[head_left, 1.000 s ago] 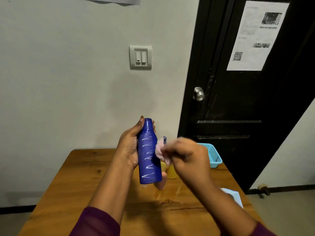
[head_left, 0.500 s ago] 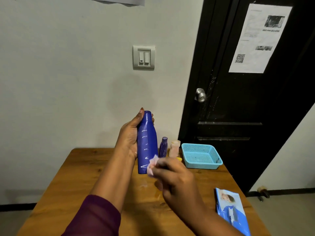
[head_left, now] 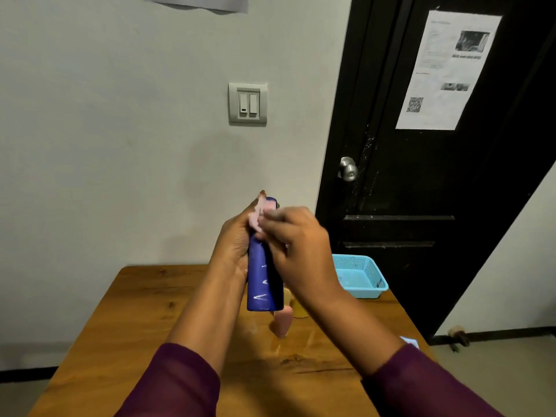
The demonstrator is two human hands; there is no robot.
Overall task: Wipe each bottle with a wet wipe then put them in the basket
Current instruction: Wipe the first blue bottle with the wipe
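My left hand (head_left: 233,245) grips a tall blue bottle (head_left: 262,281) upright above the wooden table (head_left: 144,320). My right hand (head_left: 296,251) pinches a pale pink wet wipe (head_left: 259,216) and presses it against the bottle's neck, near the top. A light blue basket (head_left: 365,279) sits on the table at the right, by the door, and looks empty. Behind my right hand a yellow bottle (head_left: 299,310) and a pinkish bottle (head_left: 281,325) show only in part.
A black door (head_left: 421,182) with a metal knob (head_left: 348,170) stands behind the basket. A blue wipe packet (head_left: 409,342) peeks out beside my right forearm near the table's right edge. A pale wall with a light switch (head_left: 248,103) is straight ahead.
My right hand has carried the wipe from the bottle's base up to its neck. My arm now hides the small bottles and most of the packet.
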